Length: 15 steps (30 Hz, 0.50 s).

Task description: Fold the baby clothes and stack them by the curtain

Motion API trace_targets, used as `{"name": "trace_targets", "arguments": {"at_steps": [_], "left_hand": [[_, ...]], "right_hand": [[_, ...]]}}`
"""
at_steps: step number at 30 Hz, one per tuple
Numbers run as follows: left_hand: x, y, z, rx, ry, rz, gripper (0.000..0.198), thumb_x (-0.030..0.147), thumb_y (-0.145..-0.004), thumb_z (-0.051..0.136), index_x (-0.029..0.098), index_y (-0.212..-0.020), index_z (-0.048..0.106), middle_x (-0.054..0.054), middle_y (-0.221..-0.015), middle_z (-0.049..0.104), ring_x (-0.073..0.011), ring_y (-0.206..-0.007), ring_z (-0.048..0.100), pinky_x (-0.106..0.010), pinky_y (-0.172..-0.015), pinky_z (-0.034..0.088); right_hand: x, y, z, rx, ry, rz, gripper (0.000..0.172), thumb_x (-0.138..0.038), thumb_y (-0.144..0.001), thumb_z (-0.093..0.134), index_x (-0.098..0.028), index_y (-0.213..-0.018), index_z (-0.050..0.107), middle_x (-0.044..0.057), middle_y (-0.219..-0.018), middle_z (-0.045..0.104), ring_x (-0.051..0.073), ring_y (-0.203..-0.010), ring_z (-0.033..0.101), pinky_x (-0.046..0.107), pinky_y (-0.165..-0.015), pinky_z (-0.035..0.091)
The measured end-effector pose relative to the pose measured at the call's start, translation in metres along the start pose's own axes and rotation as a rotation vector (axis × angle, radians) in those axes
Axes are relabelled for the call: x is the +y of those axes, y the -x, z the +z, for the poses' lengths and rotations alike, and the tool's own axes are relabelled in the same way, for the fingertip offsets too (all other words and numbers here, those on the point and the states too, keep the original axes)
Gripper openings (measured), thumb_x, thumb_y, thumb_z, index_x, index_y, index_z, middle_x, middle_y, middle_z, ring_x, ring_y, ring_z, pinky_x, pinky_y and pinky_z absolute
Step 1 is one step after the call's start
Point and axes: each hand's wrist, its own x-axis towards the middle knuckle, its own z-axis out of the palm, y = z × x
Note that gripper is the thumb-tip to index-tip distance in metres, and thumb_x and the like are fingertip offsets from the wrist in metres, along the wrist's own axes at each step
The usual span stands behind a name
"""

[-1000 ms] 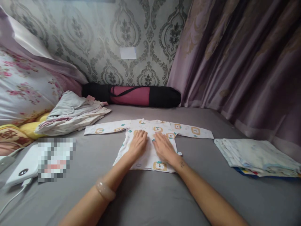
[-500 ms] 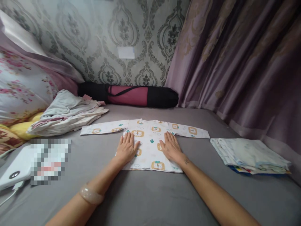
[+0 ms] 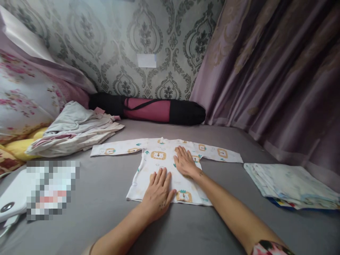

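A small white baby shirt (image 3: pixel 159 159) with lion and arrow prints lies flat on the grey bed sheet (image 3: pixel 106 198), both sleeves spread sideways. My left hand (image 3: pixel 158 191) rests flat on the shirt's lower hem, fingers stretched out. Higher up, my right hand (image 3: pixel 184 162) presses flat on the chest of the shirt near the right sleeve, its fingers spread too. Neither hand holds anything.
A loose heap of pale clothes (image 3: pixel 74 132) lies at the back left beside floral pillows (image 3: pixel 23 102). A stack of folded cloths (image 3: pixel 289 184) sits at the right. A black and pink rolled bag (image 3: pixel 148 110) lies along the wall. Curtains (image 3: pixel 278 78) hang at the right.
My left hand slid down from the shirt's left side to its lower hem. My right hand moved up and inward onto the chest. The view shifted slightly.
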Motion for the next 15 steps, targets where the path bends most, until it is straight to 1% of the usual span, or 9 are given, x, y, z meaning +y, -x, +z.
{"name": "trace_targets", "arguments": {"at_steps": [4, 7, 9, 12, 15], "left_hand": [[0.002, 0.004, -0.003, -0.022, 0.014, 0.030, 0.061, 0.049, -0.098, 0.023, 0.014, -0.146, 0.034, -0.016, -0.153, 0.029, -0.0317, -0.143, 0.021, -0.052, -0.113, 0.023], [0.002, 0.006, -0.005, -0.046, 0.025, 0.040, 0.061, 0.049, -0.098, 0.022, 0.014, -0.147, 0.032, -0.016, -0.154, 0.026, -0.0320, -0.144, 0.018, -0.054, -0.114, 0.021], [0.002, 0.006, -0.006, -0.058, 0.034, 0.043, 0.060, 0.049, -0.098, 0.021, 0.016, -0.148, 0.030, -0.016, -0.154, 0.024, -0.0327, -0.144, 0.016, -0.057, -0.113, 0.021], [0.002, 0.007, -0.008, -0.081, 0.056, 0.049, 0.059, 0.049, -0.098, 0.021, 0.019, -0.149, 0.029, -0.016, -0.155, 0.022, -0.0337, -0.144, 0.013, -0.058, -0.113, 0.019], [0.002, 0.007, -0.014, -0.099, 0.091, 0.047, 0.059, 0.050, -0.097, 0.025, 0.020, -0.148, 0.030, -0.016, -0.155, 0.023, -0.0342, -0.144, 0.016, -0.059, -0.112, 0.022]], "right_hand": [[0.007, -0.029, 0.000, 0.003, 0.023, 0.059, 0.062, -0.038, -0.097, 0.015, -0.007, -0.150, 0.021, 0.009, -0.159, 0.013, 0.021, -0.146, 0.007, 0.044, -0.117, 0.005], [0.011, -0.042, 0.001, 0.026, 0.026, 0.108, 0.061, -0.039, -0.097, 0.014, -0.011, -0.151, 0.021, 0.006, -0.159, 0.012, 0.022, -0.146, 0.006, 0.052, -0.115, 0.004], [0.012, -0.048, 0.002, 0.047, 0.021, 0.134, 0.060, -0.039, -0.097, 0.015, -0.014, -0.151, 0.022, 0.004, -0.159, 0.013, 0.024, -0.146, 0.006, 0.056, -0.114, 0.006], [0.011, -0.051, 0.003, 0.080, 0.030, 0.155, 0.059, -0.039, -0.097, 0.016, -0.017, -0.151, 0.024, 0.002, -0.159, 0.015, 0.024, -0.145, 0.007, 0.058, -0.113, 0.007], [0.012, -0.051, 0.002, 0.074, 0.064, 0.164, 0.059, -0.039, -0.097, 0.015, -0.018, -0.151, 0.023, 0.002, -0.159, 0.014, 0.023, -0.145, 0.007, 0.058, -0.114, 0.008]]}}
